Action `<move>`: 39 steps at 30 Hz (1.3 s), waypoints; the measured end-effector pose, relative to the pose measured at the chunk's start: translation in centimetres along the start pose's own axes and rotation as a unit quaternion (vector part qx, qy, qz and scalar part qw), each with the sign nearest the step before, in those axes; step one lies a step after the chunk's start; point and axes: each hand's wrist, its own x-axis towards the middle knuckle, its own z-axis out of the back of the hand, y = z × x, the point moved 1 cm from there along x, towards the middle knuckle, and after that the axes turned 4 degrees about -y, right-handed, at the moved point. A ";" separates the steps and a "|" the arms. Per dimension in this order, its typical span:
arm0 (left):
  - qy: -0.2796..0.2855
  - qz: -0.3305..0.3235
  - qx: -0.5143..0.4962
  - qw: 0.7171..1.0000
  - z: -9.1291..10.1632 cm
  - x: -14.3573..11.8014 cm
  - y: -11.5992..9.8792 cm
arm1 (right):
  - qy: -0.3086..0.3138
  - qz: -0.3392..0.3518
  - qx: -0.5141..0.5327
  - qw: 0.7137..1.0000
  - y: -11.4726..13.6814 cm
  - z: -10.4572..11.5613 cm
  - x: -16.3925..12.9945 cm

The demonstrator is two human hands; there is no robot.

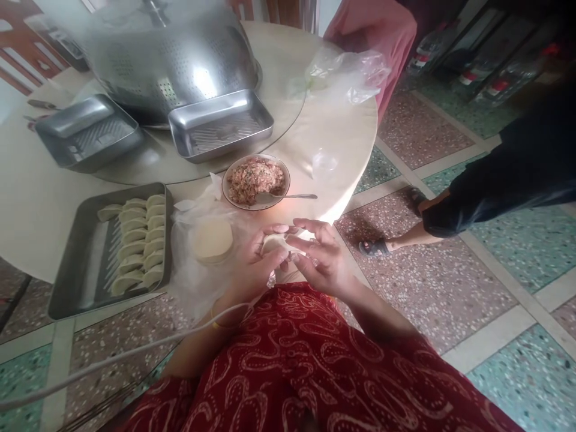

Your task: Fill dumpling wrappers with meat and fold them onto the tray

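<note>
Both my hands hold one pale dumpling (278, 241) over my lap at the round table's edge. My left hand (256, 264) cups it from below and my right hand (321, 255) pinches its upper edge with the fingertips. Just left of them a stack of round wrappers (211, 240) lies on a clear plastic bag. Beyond my hands stands a bowl of minced pink filling (255, 180) with a metal spoon (294, 196) resting in it. A metal tray (72, 282) to the left carries several folded dumplings (139, 243) in two rows.
Two more metal trays (220, 123) (87, 132) and a large perforated steel colander (171, 60) sit on the turntable farther back. A crumpled plastic bag (346, 72) lies at the far edge. Another person's sandalled foot (378, 246) and dark-clothed leg stand on the tiled floor to the right.
</note>
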 end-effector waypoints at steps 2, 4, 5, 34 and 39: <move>-0.006 0.004 0.015 1.000 0.1 -0.1 -0.1 | 0.012 0.011 0.000 1.000 0.0 0.0 0.1; -0.004 0.005 0.010 1.000 0.0 -0.1 -0.2 | 0.007 0.020 0.009 1.000 0.0 0.1 0.2; -0.002 0.005 -0.002 1.000 -0.1 -0.2 -0.3 | -0.002 0.023 0.017 1.000 0.1 0.2 0.3; 0.016 -0.071 0.037 0.997 0.5 -0.2 0.4 | -0.038 0.008 0.110 0.993 0.3 -0.2 -0.1; -0.010 -0.038 0.048 0.998 -0.1 -0.4 0.0 | -0.086 -0.036 0.137 0.986 0.1 0.3 -0.1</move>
